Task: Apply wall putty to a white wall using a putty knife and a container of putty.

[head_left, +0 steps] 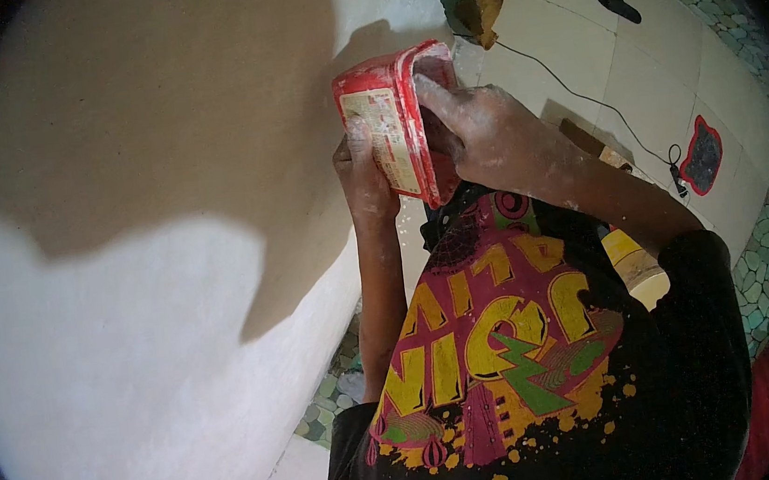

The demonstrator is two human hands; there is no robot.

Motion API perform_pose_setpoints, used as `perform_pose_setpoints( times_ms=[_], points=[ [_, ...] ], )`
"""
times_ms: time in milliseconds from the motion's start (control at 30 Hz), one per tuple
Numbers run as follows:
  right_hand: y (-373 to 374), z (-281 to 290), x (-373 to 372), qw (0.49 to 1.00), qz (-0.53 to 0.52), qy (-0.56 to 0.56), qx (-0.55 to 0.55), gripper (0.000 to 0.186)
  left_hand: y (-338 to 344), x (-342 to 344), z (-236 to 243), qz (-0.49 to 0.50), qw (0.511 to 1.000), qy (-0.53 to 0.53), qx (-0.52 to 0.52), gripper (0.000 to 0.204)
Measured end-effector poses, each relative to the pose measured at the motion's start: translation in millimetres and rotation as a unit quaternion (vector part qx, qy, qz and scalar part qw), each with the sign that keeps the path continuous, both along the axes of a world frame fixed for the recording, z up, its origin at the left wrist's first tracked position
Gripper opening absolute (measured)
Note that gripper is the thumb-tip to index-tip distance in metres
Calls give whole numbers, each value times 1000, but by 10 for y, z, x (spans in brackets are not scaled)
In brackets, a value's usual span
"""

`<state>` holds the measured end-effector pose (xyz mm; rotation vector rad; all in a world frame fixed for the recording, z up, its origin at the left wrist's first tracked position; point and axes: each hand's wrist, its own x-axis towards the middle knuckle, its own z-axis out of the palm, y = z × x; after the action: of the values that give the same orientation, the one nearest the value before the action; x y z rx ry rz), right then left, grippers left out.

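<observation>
A red plastic tub (pixel 351 84), smeared with white powder or paste and bearing a pale label, is tipped on its side with its mouth facing right. My left hand (pixel 367 181) grips it from below and the left, thumb lying over the label. At the tub's mouth is my right hand (pixel 500 134), coated with whitish residue. One of its digits reaches along the inner rim while the others curl inside the opening. The tub's wall hides what those fingers hold, if anything, and most of the inside.
A pale wall (pixel 137 378) rises close on the left, with shadows across it. On the tiled floor (pixel 559 25) lie a thin dark cable (pixel 575 93), a red-edged dark mat (pixel 702 156) and dark slippers (pixel 618 5). A yellow-and-cream container (pixel 636 270) stands beside my right arm.
</observation>
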<state>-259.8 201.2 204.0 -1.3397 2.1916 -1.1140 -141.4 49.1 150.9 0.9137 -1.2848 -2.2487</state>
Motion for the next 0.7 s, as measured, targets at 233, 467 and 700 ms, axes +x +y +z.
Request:
perform_pose_setpoints(
  times_ms=[233,467,700],
  points=[
    [7,-113,-67,997,31,-50,-48,63,46,46,-141,-34,998,8,44,46],
    [12,275,-326,982,-14,-183,48,53,66,-10,1,-1,995,33,99,54],
    [34,179,-142,991,-42,-48,114,52,68,-37,9,28,993,45,105,55]
  ],
)
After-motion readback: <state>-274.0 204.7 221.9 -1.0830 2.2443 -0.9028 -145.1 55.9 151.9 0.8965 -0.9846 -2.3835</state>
